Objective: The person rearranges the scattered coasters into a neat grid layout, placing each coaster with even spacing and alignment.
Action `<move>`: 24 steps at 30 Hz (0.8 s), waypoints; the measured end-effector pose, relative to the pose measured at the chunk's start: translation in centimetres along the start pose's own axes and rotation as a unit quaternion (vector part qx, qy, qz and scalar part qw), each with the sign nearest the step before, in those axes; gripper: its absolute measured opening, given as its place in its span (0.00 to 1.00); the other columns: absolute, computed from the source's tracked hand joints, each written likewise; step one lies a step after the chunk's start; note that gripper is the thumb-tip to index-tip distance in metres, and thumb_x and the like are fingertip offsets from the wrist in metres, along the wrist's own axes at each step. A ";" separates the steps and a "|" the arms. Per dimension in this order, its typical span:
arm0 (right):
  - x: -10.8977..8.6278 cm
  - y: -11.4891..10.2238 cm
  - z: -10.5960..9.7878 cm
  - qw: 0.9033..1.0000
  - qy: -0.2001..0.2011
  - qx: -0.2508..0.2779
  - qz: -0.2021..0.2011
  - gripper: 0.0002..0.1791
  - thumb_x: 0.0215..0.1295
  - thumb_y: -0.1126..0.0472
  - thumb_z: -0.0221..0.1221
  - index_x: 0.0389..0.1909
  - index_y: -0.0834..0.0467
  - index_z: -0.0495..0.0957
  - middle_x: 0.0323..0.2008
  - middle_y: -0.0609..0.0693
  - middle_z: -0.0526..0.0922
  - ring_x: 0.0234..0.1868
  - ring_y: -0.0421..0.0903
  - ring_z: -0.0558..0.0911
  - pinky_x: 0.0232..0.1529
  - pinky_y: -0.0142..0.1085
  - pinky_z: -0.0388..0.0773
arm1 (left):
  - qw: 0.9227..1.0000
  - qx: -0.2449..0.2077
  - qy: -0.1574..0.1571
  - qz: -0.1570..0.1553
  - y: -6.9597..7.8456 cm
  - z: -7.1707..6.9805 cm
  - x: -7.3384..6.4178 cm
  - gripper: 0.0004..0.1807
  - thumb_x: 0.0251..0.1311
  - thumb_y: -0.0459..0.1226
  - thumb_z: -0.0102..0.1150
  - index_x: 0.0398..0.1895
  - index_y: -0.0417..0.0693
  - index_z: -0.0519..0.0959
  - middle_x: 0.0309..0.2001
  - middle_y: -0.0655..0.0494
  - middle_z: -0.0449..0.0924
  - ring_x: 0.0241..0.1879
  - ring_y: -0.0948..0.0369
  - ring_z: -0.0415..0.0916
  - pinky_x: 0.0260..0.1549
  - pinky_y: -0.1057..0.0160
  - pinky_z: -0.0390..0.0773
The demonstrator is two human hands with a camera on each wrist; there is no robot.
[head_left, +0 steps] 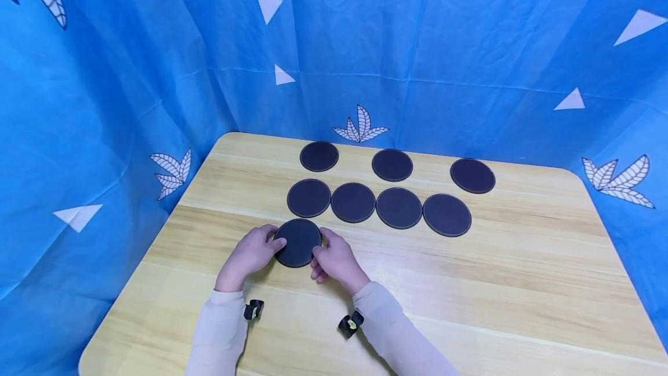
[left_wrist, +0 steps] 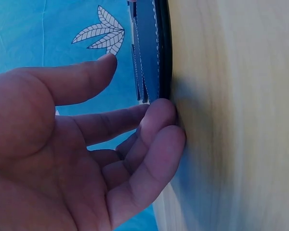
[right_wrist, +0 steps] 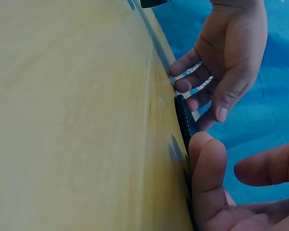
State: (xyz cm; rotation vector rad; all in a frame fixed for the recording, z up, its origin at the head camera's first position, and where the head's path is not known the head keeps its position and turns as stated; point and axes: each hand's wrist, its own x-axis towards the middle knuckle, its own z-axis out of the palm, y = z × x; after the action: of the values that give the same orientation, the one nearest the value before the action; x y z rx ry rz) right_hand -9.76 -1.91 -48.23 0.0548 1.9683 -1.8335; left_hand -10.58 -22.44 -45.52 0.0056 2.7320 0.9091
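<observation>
A round black coaster (head_left: 297, 242) with light edge stitching lies flat on the table between the two hands. Its edge looks thick and layered in the left wrist view. At its left side is the left hand (head_left: 254, 250), fingertips right at the rim and thumb (left_wrist: 86, 79) raised off the top face. On the opposite side the right hand (head_left: 336, 260) has its fingertips at the rim, its lower fingers bent, and its thumb (right_wrist: 265, 166) standing apart from the coaster (right_wrist: 185, 118).
Behind the hands, several matching coasters (head_left: 353, 202) form a side-by-side row. Farther back sit three more, spaced apart: a left one (head_left: 319, 156), a middle one (head_left: 392, 165) and a right one (head_left: 472, 176). A blue patterned curtain (head_left: 355, 45) surrounds the wooden table (head_left: 522, 283).
</observation>
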 end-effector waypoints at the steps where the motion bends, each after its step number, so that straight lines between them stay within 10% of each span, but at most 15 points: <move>1: 0.0 0.0 0.0 1.000 0.000 -0.001 -0.001 0.37 0.69 0.70 0.50 0.78 0.65 0.52 0.22 0.61 0.81 0.14 0.45 0.79 0.15 0.39 0.80 | 1.000 -0.001 0.001 0.001 0.0 0.0 0.0 0.24 0.72 0.41 0.55 0.63 0.32 0.74 0.55 0.36 0.78 0.59 0.41 0.73 0.58 0.40 0.70; 24: 0.3 -0.1 -0.2 0.999 0.001 -0.028 -0.026 0.36 0.67 0.71 0.49 0.77 0.67 0.55 0.20 0.61 0.79 0.11 0.45 0.75 0.14 0.39 0.79 | 1.000 -0.008 -0.006 0.003 0.0 -0.1 0.2 0.25 0.74 0.42 0.52 0.65 0.32 0.73 0.55 0.37 0.78 0.58 0.42 0.74 0.57 0.41 0.71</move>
State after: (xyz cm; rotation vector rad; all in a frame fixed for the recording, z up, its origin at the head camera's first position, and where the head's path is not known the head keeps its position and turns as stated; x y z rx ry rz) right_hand -10.14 -1.84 -48.27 -0.0115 2.0388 -1.8096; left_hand -10.76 -22.50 -45.44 0.0174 2.7155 0.9298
